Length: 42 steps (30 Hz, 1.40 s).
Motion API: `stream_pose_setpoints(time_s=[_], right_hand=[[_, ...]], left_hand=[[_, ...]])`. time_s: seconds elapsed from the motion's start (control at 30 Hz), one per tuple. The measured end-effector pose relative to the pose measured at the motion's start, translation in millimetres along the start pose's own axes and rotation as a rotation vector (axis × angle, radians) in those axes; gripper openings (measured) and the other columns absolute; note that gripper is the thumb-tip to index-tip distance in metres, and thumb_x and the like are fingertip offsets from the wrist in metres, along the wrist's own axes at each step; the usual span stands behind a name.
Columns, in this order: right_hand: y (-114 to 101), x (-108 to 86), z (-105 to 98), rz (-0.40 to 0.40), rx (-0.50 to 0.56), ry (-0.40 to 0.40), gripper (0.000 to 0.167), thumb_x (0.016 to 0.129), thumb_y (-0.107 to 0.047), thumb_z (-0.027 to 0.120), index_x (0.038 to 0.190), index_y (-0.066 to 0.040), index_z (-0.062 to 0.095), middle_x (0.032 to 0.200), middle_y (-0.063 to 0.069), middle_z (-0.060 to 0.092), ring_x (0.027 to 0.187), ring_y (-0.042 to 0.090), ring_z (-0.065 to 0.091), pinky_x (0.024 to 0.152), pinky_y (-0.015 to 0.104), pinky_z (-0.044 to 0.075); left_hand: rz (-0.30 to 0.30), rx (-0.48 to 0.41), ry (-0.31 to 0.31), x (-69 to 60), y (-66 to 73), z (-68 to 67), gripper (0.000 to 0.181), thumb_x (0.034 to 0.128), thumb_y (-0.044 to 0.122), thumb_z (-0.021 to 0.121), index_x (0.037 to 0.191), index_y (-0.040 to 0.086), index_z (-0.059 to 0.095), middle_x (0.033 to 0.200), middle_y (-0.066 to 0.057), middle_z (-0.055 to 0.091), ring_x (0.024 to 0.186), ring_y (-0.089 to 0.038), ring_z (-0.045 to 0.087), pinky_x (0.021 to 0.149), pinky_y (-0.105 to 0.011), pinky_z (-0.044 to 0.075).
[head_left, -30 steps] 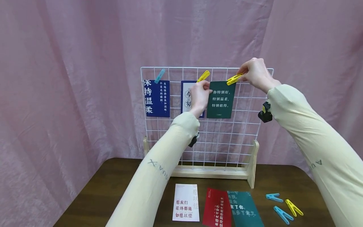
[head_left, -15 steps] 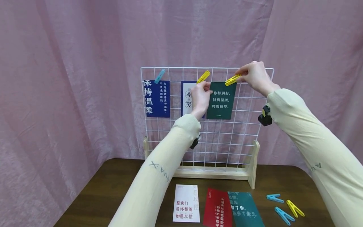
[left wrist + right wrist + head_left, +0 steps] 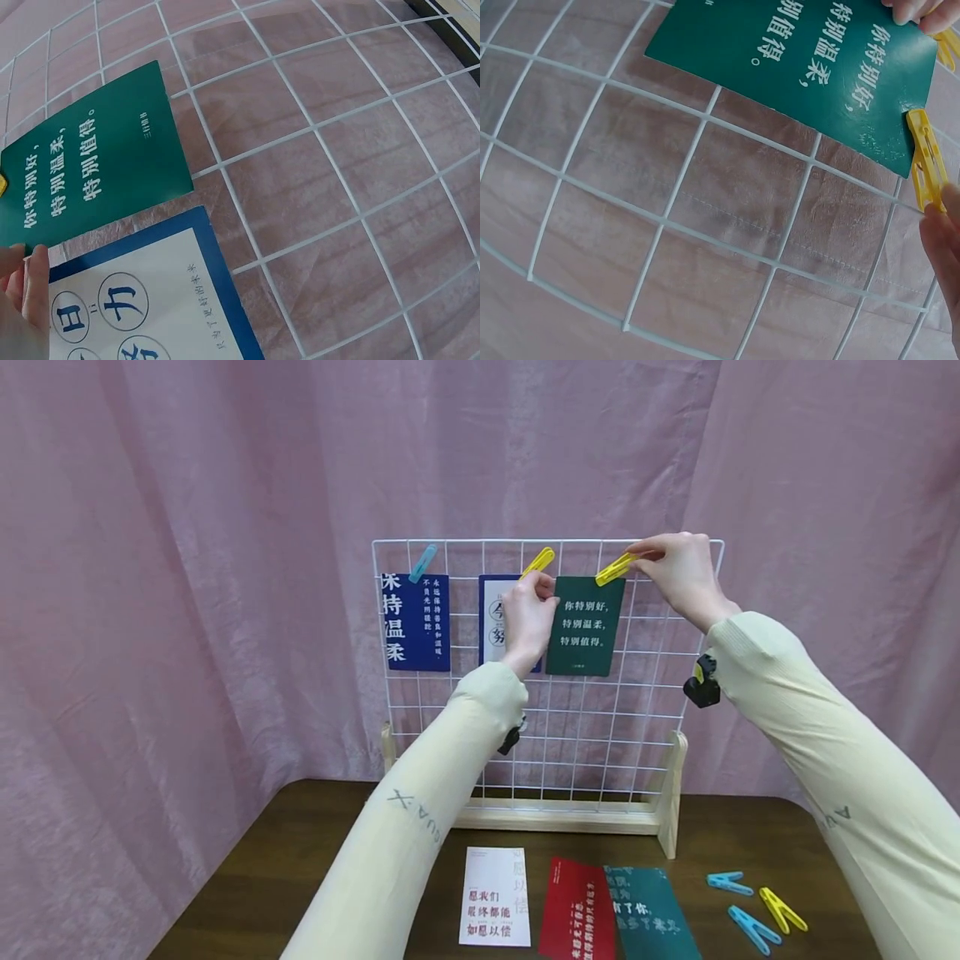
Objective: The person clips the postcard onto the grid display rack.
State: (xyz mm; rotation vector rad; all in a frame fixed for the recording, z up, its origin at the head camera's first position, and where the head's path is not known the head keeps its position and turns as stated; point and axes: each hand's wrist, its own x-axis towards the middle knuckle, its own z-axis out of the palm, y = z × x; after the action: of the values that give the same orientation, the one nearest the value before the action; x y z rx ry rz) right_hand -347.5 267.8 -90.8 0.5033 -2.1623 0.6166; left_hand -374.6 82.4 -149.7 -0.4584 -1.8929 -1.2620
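Note:
A dark green card (image 3: 583, 652) with white characters lies against the white wire grid (image 3: 570, 714). My left hand (image 3: 527, 620) pinches its upper left edge between thumb and fingers. At the card's upper right corner my right hand (image 3: 682, 575) pinches the handle end of a yellow clothespin (image 3: 617, 569). In the right wrist view the nose of that clothespin (image 3: 928, 161) sits over the card's corner; whether it also bites the wire cannot be told. Partly behind my left hand hangs a blue-edged white card (image 3: 169, 281).
A blue card (image 3: 431, 631) hangs at left under a blue clothespin (image 3: 423, 563); another yellow clothespin (image 3: 537, 562) holds the middle card. On the brown table (image 3: 300, 852) lie white (image 3: 495, 893), red (image 3: 573, 910) and teal (image 3: 652, 914) cards, two blue clothespins (image 3: 753, 929) and one yellow (image 3: 783, 910).
My right hand has sunk slightly, its wrist dropping, while still pinching the clothespin at the card's corner. The left hand and green card have barely shifted.

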Motion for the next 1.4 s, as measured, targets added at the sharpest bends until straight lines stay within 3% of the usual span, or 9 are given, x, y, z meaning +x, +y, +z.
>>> stream_pose_setpoints(time_s=[0.17,0.3,0.5,0.67,0.83,1.23,1.4], right_hand=[[-1,-2.1,0,-0.053,-0.009,0.081,0.017,0.082,-0.001,0.064,0.099,0.005,0.067,0.092,0.017,0.065,0.082,0.026,0.061,0.061,0.011,0.036],[-1,-4.6,-3,-0.052,-0.001,0.139,0.018,0.082,-0.002,0.065,0.099,0.004,0.067,0.092,0.016,0.065,0.081,0.025,0.06,0.064,0.01,0.036],[2,-10.7,-2,-0.02,0.038,0.137,0.018,0.084,-0.006,0.064,0.099,0.002,0.068,0.092,0.013,0.065,0.077,0.019,0.059,0.065,0.011,0.041],[9,-22.2,-1,0.048,0.144,0.131,0.019,0.085,-0.009,0.063,0.098,0.003,0.067,0.09,0.015,0.065,0.068,0.01,0.06,0.06,0.014,0.046],[24,-44.4,0,0.098,0.231,0.126,0.02,0.085,-0.011,0.063,0.098,0.004,0.067,0.089,0.017,0.065,0.065,0.006,0.061,0.058,0.019,0.049],[50,-101.0,20,0.121,0.285,0.11,0.02,0.086,-0.012,0.063,0.099,0.002,0.066,0.087,0.017,0.065,0.065,0.009,0.062,0.055,0.02,0.049],[56,-131.0,31,0.122,0.319,0.112,0.018,0.084,-0.01,0.065,0.097,0.002,0.067,0.083,0.017,0.065,0.063,0.006,0.062,0.054,0.025,0.05]], left_hand=[[0.007,-0.018,0.015,1.9,-1.3,-4.2,0.01,0.0782,-0.002,0.066,0.085,0.004,0.065,0.074,0.0,0.062,0.07,-0.009,0.057,0.062,-0.016,0.043],[0.0,-0.059,0.006,2.3,-3.0,-7.3,0.009,0.077,-0.002,0.067,0.083,0.004,0.064,0.072,-0.001,0.062,0.067,-0.009,0.057,0.059,-0.016,0.044],[-0.047,-0.201,-0.051,0.6,-8.2,-10.3,0.008,0.0789,-0.005,0.064,0.084,0.0,0.06,0.073,-0.005,0.058,0.065,-0.012,0.057,0.05,-0.024,0.05],[-0.032,-0.223,-0.083,-5.7,-10.3,-12.5,0.007,0.0804,-0.004,0.063,0.086,0.0,0.06,0.076,-0.005,0.058,0.065,-0.013,0.058,0.051,-0.025,0.05],[-0.005,-0.25,-0.108,-19.8,-12.8,-16.0,0.008,0.0794,-0.007,0.063,0.085,-0.002,0.061,0.075,-0.007,0.059,0.062,-0.014,0.058,0.049,-0.025,0.05],[0.019,-0.171,-0.105,-48.3,-48.4,-32.6,0.009,0.0746,-0.006,0.063,0.081,0.001,0.064,0.07,-0.005,0.061,0.054,-0.012,0.055,0.043,-0.023,0.046],[-0.001,-0.221,-0.142,-66.5,-63.7,-41.8,0.009,0.0744,-0.006,0.063,0.082,0.0,0.065,0.072,-0.008,0.062,0.046,-0.008,0.05,0.039,-0.022,0.043]])
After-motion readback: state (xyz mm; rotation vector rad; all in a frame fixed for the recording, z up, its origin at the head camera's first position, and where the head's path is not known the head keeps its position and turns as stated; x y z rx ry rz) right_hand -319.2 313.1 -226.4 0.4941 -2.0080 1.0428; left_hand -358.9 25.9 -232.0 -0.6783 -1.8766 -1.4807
